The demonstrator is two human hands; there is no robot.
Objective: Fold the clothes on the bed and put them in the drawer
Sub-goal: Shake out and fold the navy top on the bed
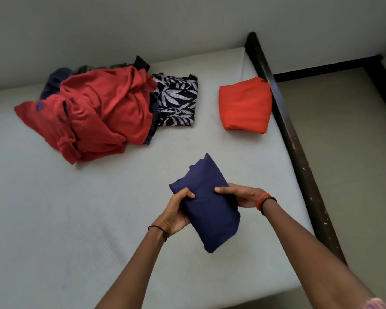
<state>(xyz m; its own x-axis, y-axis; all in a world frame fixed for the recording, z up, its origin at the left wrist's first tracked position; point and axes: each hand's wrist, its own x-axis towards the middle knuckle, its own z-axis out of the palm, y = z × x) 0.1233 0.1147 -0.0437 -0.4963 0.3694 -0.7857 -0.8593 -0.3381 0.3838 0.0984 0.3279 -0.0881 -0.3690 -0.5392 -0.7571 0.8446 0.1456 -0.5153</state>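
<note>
1. Bed: folding surface; no drawer visible.
2. Red heap, ten o'clock: unfolded, apparently waiting.
3. Orange bundle, one o'clock: folded, likely set aside for the drawer.
4. Navy bundle, centre: folded compact.
5. Left hand and right hand curl round its sides, probably keeping the folds together.

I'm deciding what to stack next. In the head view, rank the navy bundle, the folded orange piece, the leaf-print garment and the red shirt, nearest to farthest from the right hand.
1. The navy bundle: gripped in the right hand.
2. The folded orange piece: ahead, at the right edge of the bed.
3. The leaf-print garment: farther back, mid-bed.
4. The red shirt: far left, heaped.
</note>
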